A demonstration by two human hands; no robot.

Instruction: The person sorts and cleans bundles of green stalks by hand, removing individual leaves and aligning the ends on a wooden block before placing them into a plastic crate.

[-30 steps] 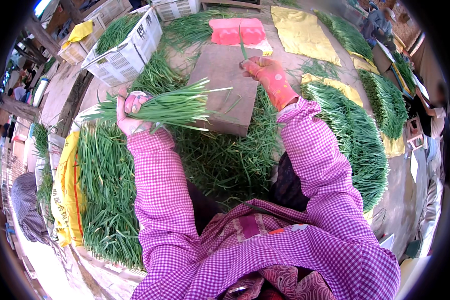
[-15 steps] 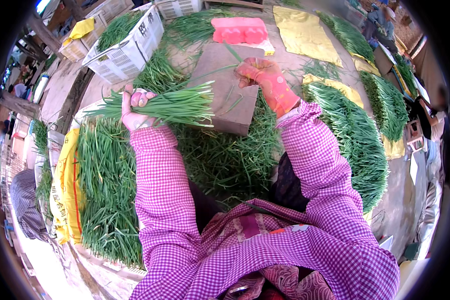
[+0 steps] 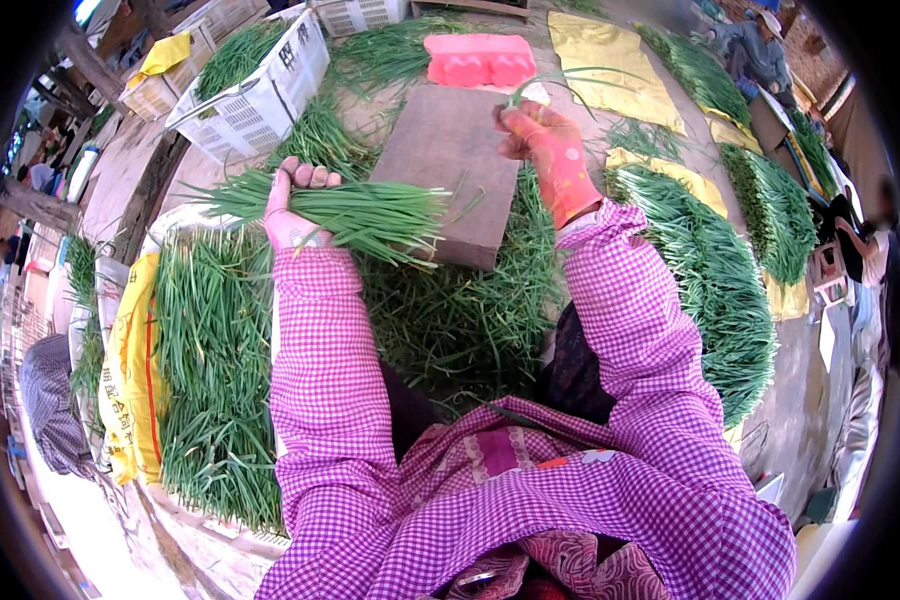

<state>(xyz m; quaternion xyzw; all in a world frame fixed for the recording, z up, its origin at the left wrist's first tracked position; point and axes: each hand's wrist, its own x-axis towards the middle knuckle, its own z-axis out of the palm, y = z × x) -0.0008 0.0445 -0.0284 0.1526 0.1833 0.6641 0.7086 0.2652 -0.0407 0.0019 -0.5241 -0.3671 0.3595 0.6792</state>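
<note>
My left hand [image 3: 292, 212] is wrapped round a thick bunch of garlic chives [image 3: 385, 215], with the cut ends pointing right and the leaf tips left. The bunch hangs by the left edge of a brown block [image 3: 450, 140]. Past that block's far right corner, my right hand [image 3: 545, 155], in an orange-pink glove, is closed on a few thin chive blades [image 3: 582, 72] that arch up and to the right. Loose chive leaves [image 3: 460, 320] lie in a heap between my knees, below the block.
A crate of chives [image 3: 210, 380] stands at my left beside a yellow sack [image 3: 130, 370]. Neat bundled chives [image 3: 700, 290] lie at my right. Further off are a white crate [image 3: 260, 100], a pink foam piece [image 3: 480, 60], a yellow sheet [image 3: 615, 75] and another person [image 3: 755, 50].
My left hand and the chive bunch have shifted slightly right. My right hand has moved a little right and up; the blades in it now point right instead of left.
</note>
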